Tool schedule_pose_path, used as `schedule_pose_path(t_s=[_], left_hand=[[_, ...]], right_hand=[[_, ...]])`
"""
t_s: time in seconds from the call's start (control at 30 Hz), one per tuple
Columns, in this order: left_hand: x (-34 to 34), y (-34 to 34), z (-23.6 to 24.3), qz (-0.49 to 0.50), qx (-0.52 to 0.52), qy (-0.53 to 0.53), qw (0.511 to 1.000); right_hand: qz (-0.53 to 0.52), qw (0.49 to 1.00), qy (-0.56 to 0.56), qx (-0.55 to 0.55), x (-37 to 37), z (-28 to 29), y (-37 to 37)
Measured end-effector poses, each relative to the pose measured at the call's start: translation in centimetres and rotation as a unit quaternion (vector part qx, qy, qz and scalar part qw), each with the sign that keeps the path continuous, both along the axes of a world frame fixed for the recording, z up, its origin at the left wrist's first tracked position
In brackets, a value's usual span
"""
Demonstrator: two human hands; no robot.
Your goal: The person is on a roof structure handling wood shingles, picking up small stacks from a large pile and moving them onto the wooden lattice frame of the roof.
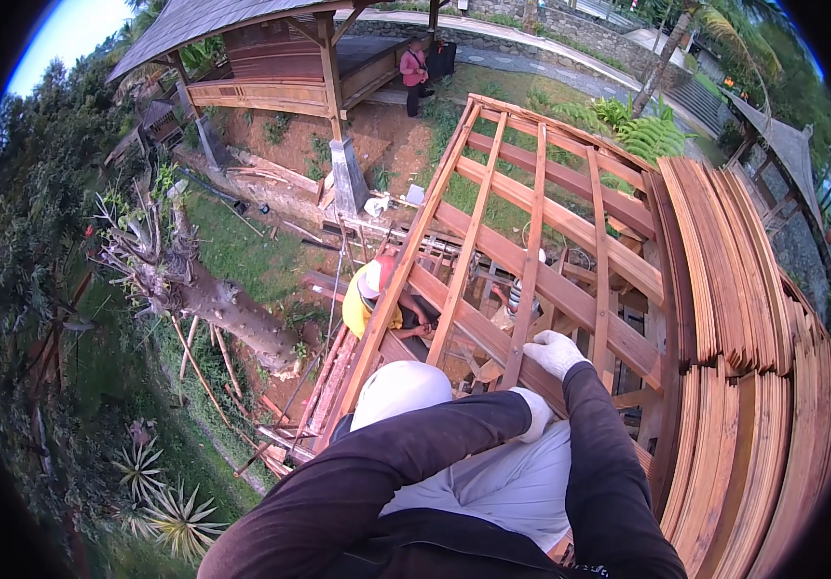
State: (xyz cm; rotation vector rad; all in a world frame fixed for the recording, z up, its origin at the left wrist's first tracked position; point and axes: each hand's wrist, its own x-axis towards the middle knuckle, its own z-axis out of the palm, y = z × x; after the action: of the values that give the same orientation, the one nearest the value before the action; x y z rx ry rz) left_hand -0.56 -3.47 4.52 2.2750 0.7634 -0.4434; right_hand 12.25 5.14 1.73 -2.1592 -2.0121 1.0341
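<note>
A timber roof frame (584, 301) spreads out in front of me, long battens crossing heavier beams, with grass and bare soil showing below. Beyond it stands a pavilion (261, 96) on pale posts. Along the right side, reddish-brown boards (734, 261) sit packed in rows. A thick, cut-back tree trunk (232, 309) slants on the left. Under the frame's near left edge, a co-worker in yellow (367, 294) bends low; farther off stands a person in pink (413, 69). One batten (538, 193) runs down the frame to the right grip (552, 354), white-gloved, fingers bent at its lower end; I can't tell whether they pinch the wood. The left grip (534, 415), also gloved, lies just beside the pale trousers (497, 473), its fingers hidden, so I can't tell its state.
</note>
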Motion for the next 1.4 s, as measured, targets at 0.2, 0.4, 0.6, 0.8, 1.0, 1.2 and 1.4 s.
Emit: schedule_pose_path(t_s=[0.2, 0.4, 0.6, 0.8, 1.0, 1.2, 1.4], left_hand=[[0.4, 0.0, -1.6, 0.002, 0.014, -0.001, 1.0], [-0.3, 0.0, 0.4, -0.001, -0.023, -0.007, 1.0], [0.2, 0.0, -0.9, -0.009, 0.004, -0.003, 1.0], [-0.2, -0.2, -0.1, 0.01, 0.003, -0.01, 1.0], [-0.1, 0.0, -0.3, -0.007, 0.004, -0.006, 1.0], [0.1, 0.1, -0.7, -0.005, 0.002, -0.004, 1.0], [0.2, 0.1, -0.5, -0.006, 0.0, -0.002, 1.0]], right_hand=[[0.006, 1.0, 0.0, -0.005, -0.3, 0.4, -0.1], [0.015, 1.0, -0.002, 0.002, -0.1, 0.4, -0.2], [0.012, 1.0, 0.007, 0.005, 0.0, -0.1, 0.0], [0.008, 1.0, 0.018, -0.001, 0.4, -0.6, 0.3], [0.013, 1.0, 0.011, 0.004, 0.2, -0.4, 0.2], [0.013, 1.0, 0.013, -0.004, 0.2, -0.5, 0.4], [0.014, 1.0, 0.012, -0.01, 0.2, -0.3, 0.3]])
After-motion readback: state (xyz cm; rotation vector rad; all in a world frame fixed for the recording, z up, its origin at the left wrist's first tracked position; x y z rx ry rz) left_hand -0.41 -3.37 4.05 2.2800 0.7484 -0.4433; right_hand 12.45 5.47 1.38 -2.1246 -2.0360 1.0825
